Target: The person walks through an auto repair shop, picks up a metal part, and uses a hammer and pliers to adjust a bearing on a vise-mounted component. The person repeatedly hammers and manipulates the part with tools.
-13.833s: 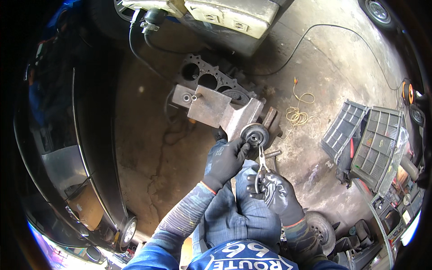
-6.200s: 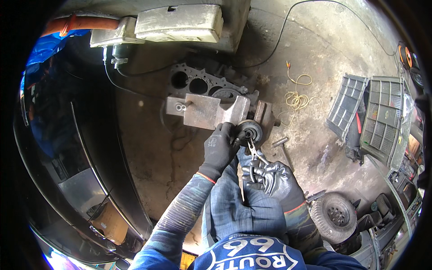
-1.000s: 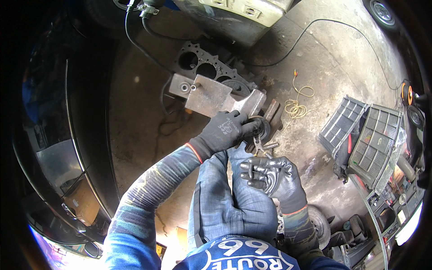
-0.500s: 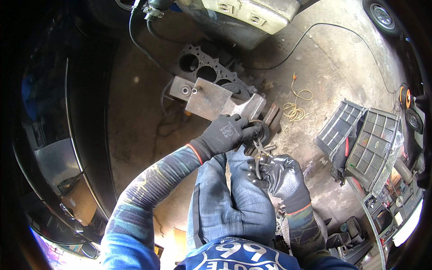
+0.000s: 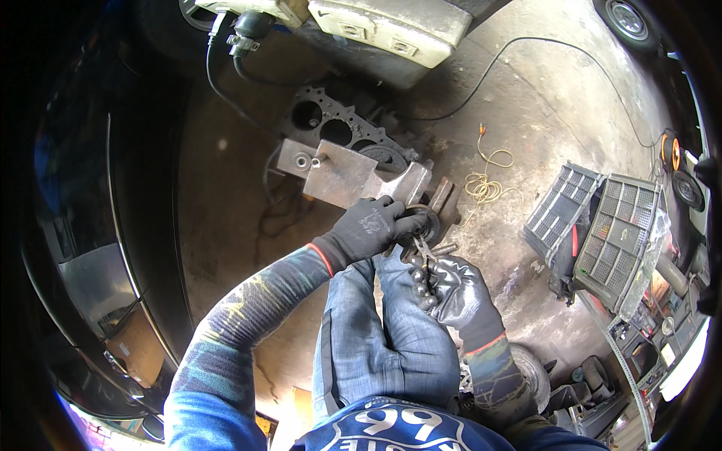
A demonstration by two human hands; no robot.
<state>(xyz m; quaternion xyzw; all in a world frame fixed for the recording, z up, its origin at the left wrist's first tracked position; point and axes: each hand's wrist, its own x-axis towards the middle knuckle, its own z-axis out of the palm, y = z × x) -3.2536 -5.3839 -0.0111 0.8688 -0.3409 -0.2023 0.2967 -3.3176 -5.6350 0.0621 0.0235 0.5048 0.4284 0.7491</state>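
My left hand (image 5: 368, 230), in a dark work glove, has its fingers closed on a dark round metal part (image 5: 429, 222) at the front of the bench vise (image 5: 344, 177). My right hand (image 5: 460, 292), in a glove with a shiny coated palm, is wrapped round a pair of pliers (image 5: 423, 249). The pliers' jaws reach the lower edge of the round part, close to my left fingertips. What the jaws bite on is too small to make out. Just beyond the pliers, the vise's handle bar (image 5: 445, 249) sticks out.
Behind the vise lies an engine block (image 5: 335, 120) with large bores. A yellow cord (image 5: 485, 188) and a black cable (image 5: 519, 43) run over the floor. Grey plastic crates (image 5: 620, 233) stand at right, a dark car (image 5: 147, 225) at left, and a pale-topped case (image 5: 391, 30) ahead.
The pliers' handles, spread wider before, are now squeezed closer together in my right hand. My left hand stays on the round part. The whole view has shifted slightly.
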